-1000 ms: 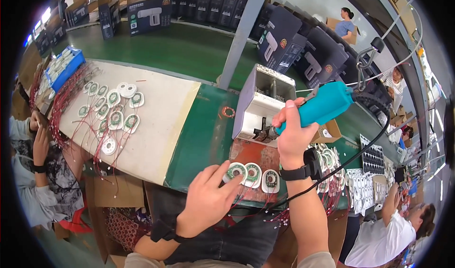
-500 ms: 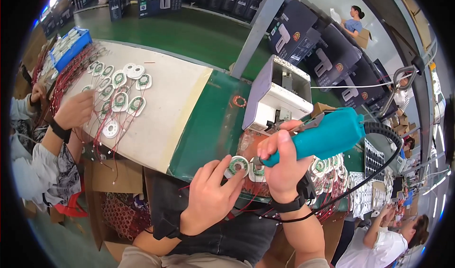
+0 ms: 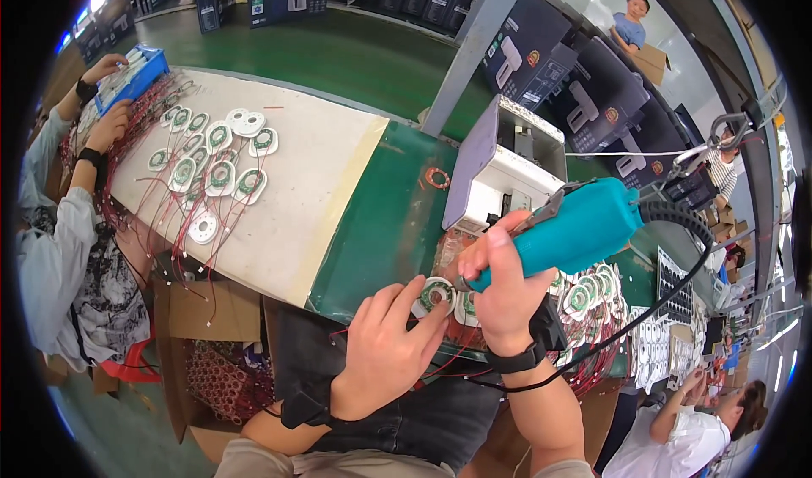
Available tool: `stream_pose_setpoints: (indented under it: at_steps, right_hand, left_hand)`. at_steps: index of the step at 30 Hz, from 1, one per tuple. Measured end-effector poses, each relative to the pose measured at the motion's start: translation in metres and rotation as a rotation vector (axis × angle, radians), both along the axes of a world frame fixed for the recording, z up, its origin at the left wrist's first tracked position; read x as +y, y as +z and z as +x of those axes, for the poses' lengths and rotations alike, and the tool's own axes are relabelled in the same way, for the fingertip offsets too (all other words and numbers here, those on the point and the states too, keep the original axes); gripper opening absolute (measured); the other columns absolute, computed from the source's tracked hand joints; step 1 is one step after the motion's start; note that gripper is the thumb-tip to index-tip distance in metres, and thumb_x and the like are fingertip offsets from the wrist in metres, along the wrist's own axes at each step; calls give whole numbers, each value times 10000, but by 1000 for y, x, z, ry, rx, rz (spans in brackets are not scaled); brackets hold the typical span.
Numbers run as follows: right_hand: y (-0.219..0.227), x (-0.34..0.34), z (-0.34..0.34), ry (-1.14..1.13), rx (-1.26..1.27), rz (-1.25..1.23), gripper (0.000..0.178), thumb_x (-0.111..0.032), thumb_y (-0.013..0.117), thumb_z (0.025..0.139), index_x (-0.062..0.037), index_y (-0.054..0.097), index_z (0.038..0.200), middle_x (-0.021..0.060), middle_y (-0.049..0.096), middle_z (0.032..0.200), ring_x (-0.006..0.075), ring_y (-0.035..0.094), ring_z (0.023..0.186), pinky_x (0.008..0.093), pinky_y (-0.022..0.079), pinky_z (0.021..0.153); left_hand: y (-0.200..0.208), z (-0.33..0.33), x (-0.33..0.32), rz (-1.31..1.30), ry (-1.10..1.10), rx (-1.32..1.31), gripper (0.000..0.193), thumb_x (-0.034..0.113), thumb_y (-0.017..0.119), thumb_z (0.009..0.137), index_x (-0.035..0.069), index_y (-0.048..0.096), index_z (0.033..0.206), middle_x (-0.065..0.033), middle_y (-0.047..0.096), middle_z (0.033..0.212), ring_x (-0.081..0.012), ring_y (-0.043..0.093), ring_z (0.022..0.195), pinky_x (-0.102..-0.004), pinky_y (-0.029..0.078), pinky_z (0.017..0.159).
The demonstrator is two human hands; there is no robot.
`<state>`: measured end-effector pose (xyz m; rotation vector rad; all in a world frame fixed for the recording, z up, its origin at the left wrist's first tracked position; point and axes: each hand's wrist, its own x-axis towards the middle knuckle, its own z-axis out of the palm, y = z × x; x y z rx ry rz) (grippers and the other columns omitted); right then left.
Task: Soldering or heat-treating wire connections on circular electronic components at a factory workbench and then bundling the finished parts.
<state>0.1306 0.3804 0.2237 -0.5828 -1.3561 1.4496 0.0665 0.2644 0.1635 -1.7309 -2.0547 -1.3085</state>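
My right hand [image 3: 510, 304] is wrapped round a teal electric screwdriver [image 3: 575, 233], held tilted with its tip down at the left. The tip is over the edge of a white rounded part with a green ring circuit board [image 3: 435, 295]. Fingertips of my left hand [image 3: 385, 343] grip this part at its rim on the near edge of the green bench. A second white part [image 3: 466, 309] lies against it, partly hidden by my right hand. Red wires trail from the parts below my hands.
A white and purple metal box-shaped machine [image 3: 503, 169] stands behind the screwdriver. More wired white parts [image 3: 584, 296] are heaped to my right. Others [image 3: 222, 176] lie on the pale table at left, by a blue bin [image 3: 134, 80]. A black cable [image 3: 626, 347] loops past my right wrist.
The co-worker at left has moved a hand from the white parts back to the blue bin. My hands keep their hold, and the screwdriver stays at the same part. The view has shifted slightly.
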Motion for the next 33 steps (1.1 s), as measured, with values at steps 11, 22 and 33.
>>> stream_pose_setpoints:
  at_steps: [11,22,33]
  right_hand:
    - [5,19,21,102,151,-5,153,-107,570,965,-11,517,1071,50,571,670,152,573,600,292,475,570]
    - [-8,17,110,-302,-794,710,456,-224,718,832,5,567,1196,203,575,1094,386,607,941,423,499,837]
    - [-28,9,150,143,-497,-121,316,-137,685,890,15,531,1120,118,625,938,201,653,795,330,535,628]
  left_hand:
    - [9,0,0,45,-50,-9,282,146,775,733,95,722,1005,-140,629,1086,-310,595,935,-402,501,765]
    - [12,42,29,-51,-78,50,346,198,792,737,102,699,1056,-103,609,1165,-314,550,1020,-427,419,863]
    - [10,35,35,-61,-212,160,359,116,786,726,79,701,1073,-124,626,1201,-349,575,1035,-439,477,875]
